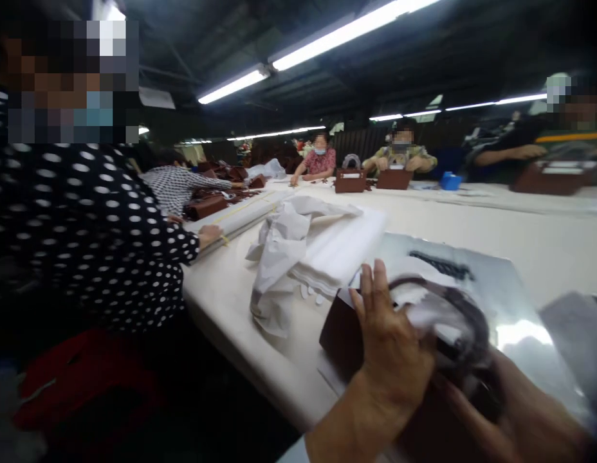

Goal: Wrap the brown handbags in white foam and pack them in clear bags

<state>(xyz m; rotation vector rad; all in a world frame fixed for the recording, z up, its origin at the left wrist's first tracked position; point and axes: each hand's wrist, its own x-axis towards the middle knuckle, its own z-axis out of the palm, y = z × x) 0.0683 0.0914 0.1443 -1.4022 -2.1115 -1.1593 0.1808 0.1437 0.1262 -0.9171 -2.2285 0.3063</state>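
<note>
A dark brown handbag [343, 329] stands at the table's near edge, its arched handle [465, 308] wrapped in clear film. My left hand [392, 350] lies against the bag's upper edge with its fingers stretched out. Around the right side of the bag is my right hand [511, 405], thumb along the front, blurred and with its other fingers hidden. White stuffing or paper [426, 308] shows under the handle. Behind the bag lies a shiny grey sheet [496, 276] with dark lettering.
Crumpled white paper [284, 244] lies by a stack of white sheets [327, 251] on the cream table [221, 276]. A person in a polka-dot top [96, 225] stands close at left. Co-workers across the table handle brown bags [350, 181]; a blue box [450, 181] sits there.
</note>
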